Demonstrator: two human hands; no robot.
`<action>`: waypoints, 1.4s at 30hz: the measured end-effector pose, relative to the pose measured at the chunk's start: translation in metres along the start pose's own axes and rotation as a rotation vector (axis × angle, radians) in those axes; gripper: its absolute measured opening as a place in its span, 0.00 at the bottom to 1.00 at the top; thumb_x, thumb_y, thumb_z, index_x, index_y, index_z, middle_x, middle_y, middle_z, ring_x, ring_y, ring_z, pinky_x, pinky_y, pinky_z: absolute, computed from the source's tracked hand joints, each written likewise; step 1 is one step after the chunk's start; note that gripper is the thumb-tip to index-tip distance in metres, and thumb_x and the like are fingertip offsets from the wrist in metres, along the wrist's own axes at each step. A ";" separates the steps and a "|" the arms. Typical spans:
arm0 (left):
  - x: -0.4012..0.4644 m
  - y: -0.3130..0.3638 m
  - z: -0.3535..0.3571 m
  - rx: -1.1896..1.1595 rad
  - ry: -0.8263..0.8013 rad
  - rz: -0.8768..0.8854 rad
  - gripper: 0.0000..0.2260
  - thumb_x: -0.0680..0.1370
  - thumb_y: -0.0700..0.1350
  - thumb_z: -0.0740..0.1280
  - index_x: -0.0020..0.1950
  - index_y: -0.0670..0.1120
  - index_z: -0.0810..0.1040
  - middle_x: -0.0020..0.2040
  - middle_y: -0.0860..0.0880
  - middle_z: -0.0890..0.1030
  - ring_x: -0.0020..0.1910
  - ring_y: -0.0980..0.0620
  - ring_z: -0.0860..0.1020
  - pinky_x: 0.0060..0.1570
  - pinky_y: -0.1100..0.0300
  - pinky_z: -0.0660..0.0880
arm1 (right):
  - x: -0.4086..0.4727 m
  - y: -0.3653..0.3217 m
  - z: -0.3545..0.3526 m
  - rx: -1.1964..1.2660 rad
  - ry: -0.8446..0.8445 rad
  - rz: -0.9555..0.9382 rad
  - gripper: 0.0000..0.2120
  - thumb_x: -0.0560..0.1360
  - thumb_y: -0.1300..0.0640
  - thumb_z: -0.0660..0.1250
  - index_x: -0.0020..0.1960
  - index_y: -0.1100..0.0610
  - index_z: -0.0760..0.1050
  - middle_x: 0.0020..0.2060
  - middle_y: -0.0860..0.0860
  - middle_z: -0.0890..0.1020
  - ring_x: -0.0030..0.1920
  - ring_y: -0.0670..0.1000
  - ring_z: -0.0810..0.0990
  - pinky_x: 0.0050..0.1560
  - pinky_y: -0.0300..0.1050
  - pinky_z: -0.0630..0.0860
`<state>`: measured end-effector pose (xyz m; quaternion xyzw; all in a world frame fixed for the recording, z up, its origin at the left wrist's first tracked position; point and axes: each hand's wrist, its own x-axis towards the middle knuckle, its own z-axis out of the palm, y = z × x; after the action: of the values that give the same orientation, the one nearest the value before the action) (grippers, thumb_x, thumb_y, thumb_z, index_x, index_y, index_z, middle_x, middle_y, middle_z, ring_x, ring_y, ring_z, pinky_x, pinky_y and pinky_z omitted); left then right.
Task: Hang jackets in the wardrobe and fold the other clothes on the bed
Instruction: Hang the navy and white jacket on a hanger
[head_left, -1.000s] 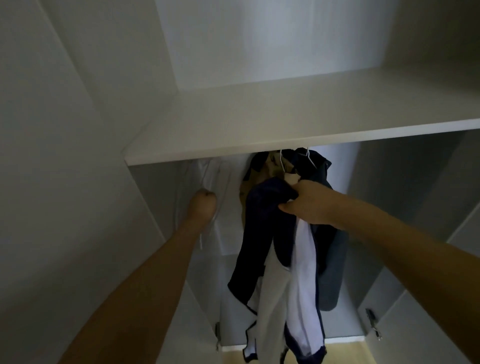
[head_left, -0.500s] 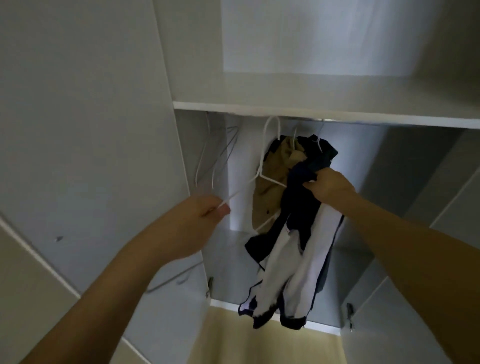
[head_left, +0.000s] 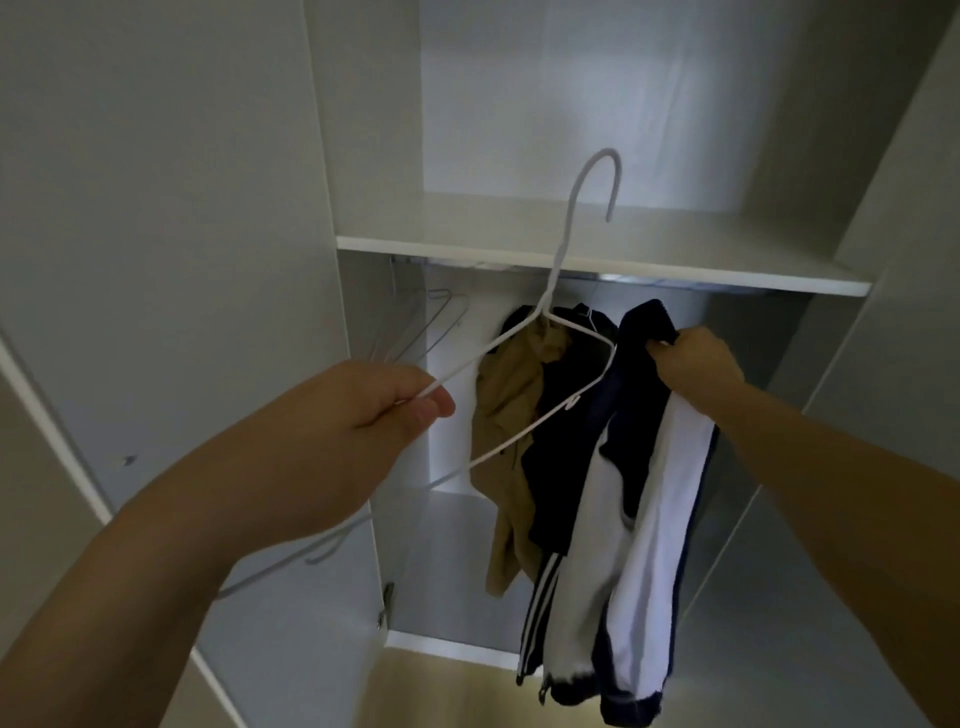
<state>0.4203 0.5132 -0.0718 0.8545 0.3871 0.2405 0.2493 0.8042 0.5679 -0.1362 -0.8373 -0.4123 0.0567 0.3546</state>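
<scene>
Left hand (head_left: 363, 415) pinches one arm of a white wire hanger (head_left: 561, 332), hook up, in front of the wardrobe shelf (head_left: 675, 260). Right hand (head_left: 696, 364) grips the navy-and-white jacket (head_left: 639, 493), hanging below it beside a tan garment (head_left: 509, 415) under the shelf.

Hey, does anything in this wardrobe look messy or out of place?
Yes. The tan garment and dark jacket on the rail hang bunched and crumpled instead of straight. The navy-and-white jacket is not hung yet.
</scene>
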 end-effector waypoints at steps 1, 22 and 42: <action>-0.001 0.003 0.001 -0.001 -0.005 0.016 0.09 0.82 0.50 0.56 0.47 0.62 0.73 0.27 0.75 0.71 0.32 0.75 0.71 0.33 0.75 0.67 | -0.002 0.004 -0.007 0.023 0.013 0.019 0.21 0.78 0.51 0.64 0.30 0.59 0.65 0.27 0.55 0.69 0.30 0.55 0.70 0.31 0.43 0.64; 0.085 0.002 0.113 -0.419 -0.015 0.093 0.10 0.82 0.43 0.61 0.46 0.50 0.81 0.32 0.45 0.71 0.31 0.48 0.68 0.33 0.56 0.65 | -0.084 -0.022 -0.057 0.289 0.179 -0.371 0.13 0.77 0.52 0.68 0.36 0.58 0.75 0.43 0.59 0.76 0.48 0.59 0.76 0.50 0.51 0.74; 0.100 -0.009 0.255 -0.850 -0.336 -0.308 0.14 0.78 0.51 0.69 0.61 0.47 0.77 0.59 0.47 0.80 0.55 0.51 0.80 0.58 0.60 0.76 | -0.088 -0.009 -0.136 0.012 0.385 -0.434 0.20 0.80 0.43 0.58 0.53 0.61 0.74 0.44 0.61 0.81 0.46 0.61 0.80 0.46 0.53 0.76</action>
<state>0.6277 0.5352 -0.2499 0.6367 0.3312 0.1961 0.6682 0.7935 0.4336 -0.0467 -0.7226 -0.5068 -0.1778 0.4352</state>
